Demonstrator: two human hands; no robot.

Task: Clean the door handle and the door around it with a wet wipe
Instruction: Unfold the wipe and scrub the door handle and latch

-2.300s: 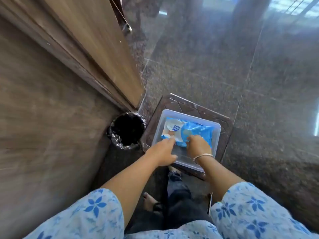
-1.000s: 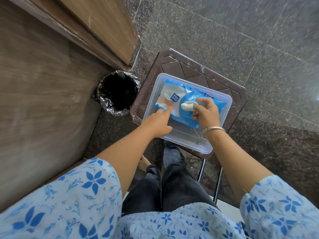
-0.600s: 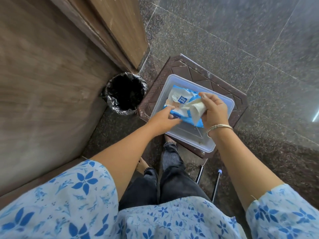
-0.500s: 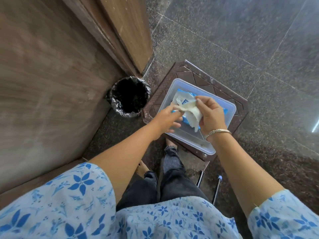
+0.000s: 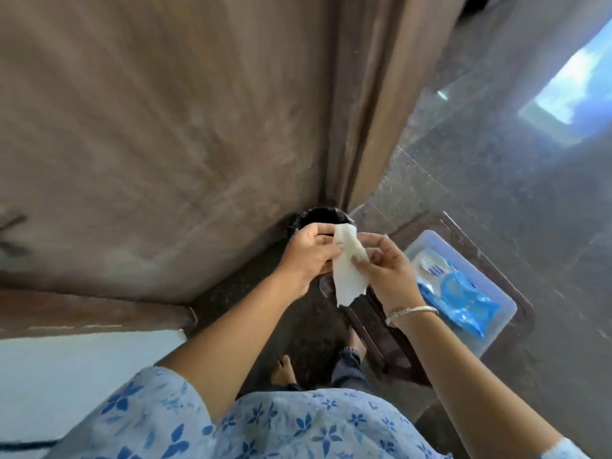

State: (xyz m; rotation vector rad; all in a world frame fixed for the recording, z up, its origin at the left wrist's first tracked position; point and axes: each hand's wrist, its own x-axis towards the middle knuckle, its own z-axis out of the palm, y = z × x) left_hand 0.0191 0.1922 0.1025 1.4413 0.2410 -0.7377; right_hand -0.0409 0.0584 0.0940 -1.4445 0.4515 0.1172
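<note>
A person's left hand (image 5: 306, 260) and right hand (image 5: 385, 273) hold a white, crumpled wet wipe (image 5: 347, 276) between them. Both pinch its upper part with fingers and thumb, and its lower edge hangs loose below the fingers. A silver bangle (image 5: 410, 311) circles the right wrist. Beyond and to the left of the hands rises the brown wooden door (image 5: 165, 127), blurred by motion. A black-lined round waste bin (image 5: 323, 217) shows just past the fingertips, partly hidden by them, at the foot of the door. To the right of the right hand, a blue plastic pack of wipes (image 5: 460, 293) lies in a clear plastic tray (image 5: 430, 238). The tray sits on a low brown bench (image 5: 447, 220) on the dark speckled stone floor (image 5: 496, 160).
</note>
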